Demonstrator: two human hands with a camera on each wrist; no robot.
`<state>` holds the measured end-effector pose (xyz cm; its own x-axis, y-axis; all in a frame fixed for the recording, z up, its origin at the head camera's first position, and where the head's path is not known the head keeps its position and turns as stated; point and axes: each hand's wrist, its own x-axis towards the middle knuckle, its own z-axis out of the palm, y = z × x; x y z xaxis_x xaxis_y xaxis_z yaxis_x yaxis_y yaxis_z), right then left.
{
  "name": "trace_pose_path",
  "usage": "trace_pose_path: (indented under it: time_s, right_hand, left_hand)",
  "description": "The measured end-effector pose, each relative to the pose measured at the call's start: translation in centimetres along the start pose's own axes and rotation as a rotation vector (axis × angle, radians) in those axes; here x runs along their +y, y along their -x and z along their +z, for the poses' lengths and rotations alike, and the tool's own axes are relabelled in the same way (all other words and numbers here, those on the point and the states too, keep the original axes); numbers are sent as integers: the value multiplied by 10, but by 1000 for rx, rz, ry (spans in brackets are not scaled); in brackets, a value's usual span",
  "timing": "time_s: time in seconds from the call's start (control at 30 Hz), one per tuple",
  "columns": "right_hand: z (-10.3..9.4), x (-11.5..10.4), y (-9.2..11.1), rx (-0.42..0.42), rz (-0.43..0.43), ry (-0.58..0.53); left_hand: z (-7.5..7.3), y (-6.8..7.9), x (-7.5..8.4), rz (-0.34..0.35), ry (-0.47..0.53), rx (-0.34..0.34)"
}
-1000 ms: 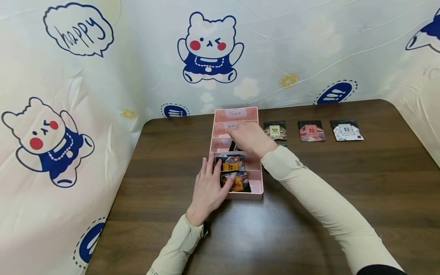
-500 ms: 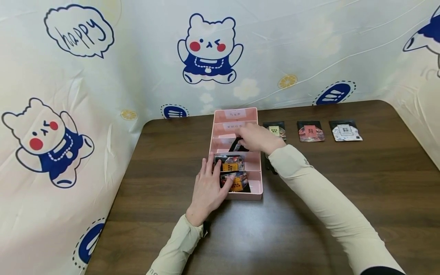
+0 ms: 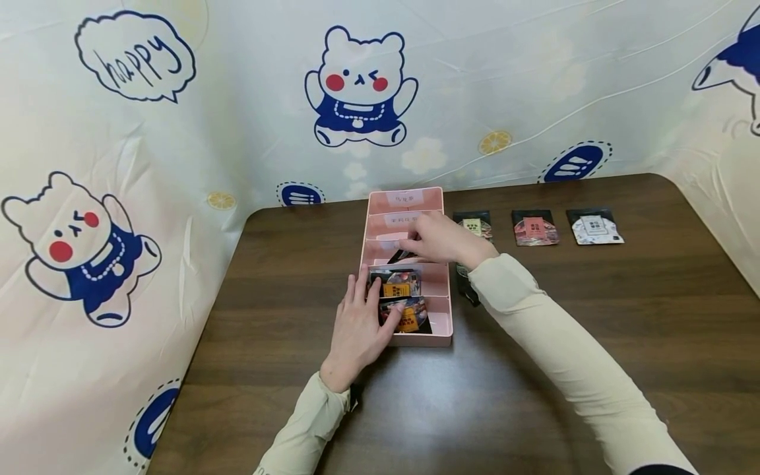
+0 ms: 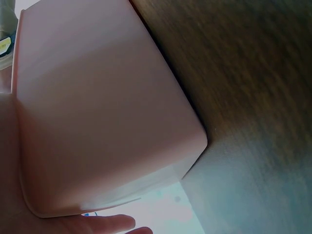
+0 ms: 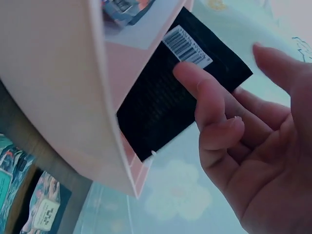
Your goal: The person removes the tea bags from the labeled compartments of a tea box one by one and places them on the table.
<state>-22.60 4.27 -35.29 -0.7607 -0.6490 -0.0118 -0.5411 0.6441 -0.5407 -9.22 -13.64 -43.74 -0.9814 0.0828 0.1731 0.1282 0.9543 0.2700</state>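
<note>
A pink divided box (image 3: 438,282) with paper labels stands on the table. Its two front compartments hold black sachets with orange labels, a rear one (image 3: 401,288) and a front one (image 3: 410,321). My left hand (image 3: 360,323) rests over the box's left edge, fingers spread, touching the wall (image 4: 107,107). My right hand (image 3: 442,241) reaches over the middle compartment and holds a black sachet (image 5: 158,105), barcode side showing, tilted in the box. One fingertip lies on its back, another finger passes behind its edge, and the thumb stands away.
Three flat sachets, with a green label (image 3: 472,226), a red label (image 3: 536,228) and a white label (image 3: 595,226), lie in a row right of the box. Another dark sachet (image 3: 466,288) is partly hidden under the right forearm. A printed cloth (image 3: 475,59) hangs behind the table.
My right hand has shifted slightly right and toward me, and the sachet at its fingers has come into view, tilting over in the compartment. The left hand has stayed in place.
</note>
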Motion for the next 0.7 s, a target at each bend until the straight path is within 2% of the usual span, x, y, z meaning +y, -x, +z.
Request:
trace_pose_path:
  time_s: [0.3, 0.57, 0.7]
  right_hand:
    - [-11, -1, 14, 193, 75, -48]
    - [-16, 25, 34, 235, 177, -138]
    - [-16, 38, 42, 243, 222, -131]
  left_hand:
    - [-1, -1, 1, 3, 6, -7]
    - [-1, 0, 1, 2, 6, -1]
    - [0, 0, 0, 2, 6, 2]
